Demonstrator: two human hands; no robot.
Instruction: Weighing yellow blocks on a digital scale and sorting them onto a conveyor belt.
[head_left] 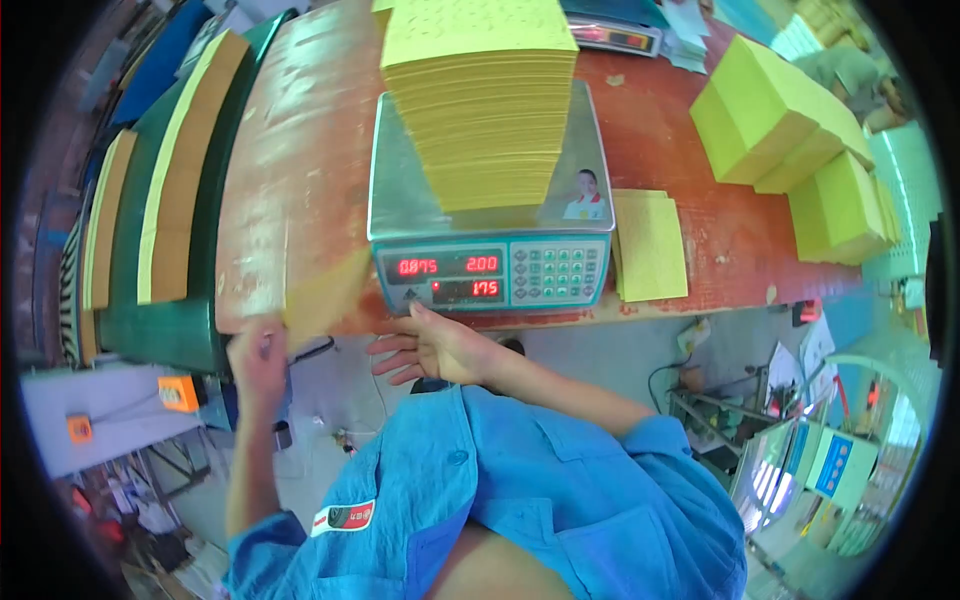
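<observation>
My left hand (260,362) is closed at the table's front edge, pinching a yellow paper piece (335,292) that is smeared by motion. Just below the front of a digital counting scale (500,285), my right hand (430,348) is open and holds nothing, its fingers spread to the left. A tall stack of yellow paper pieces (480,130), perhaps envelopes, stands on the scale's metal pan (400,190). Red digits glow on its display. Right beside the scale lies a low pile of similar yellow pieces (652,245).
Yellow stacks (765,115) stand on the red table (290,190) at the right. A green conveyor belt (205,200) at the left carries long rows of yellow-and-brown pieces (185,180). Behind the tall stack sits a second scale (612,35). Another person (850,80) is at far right.
</observation>
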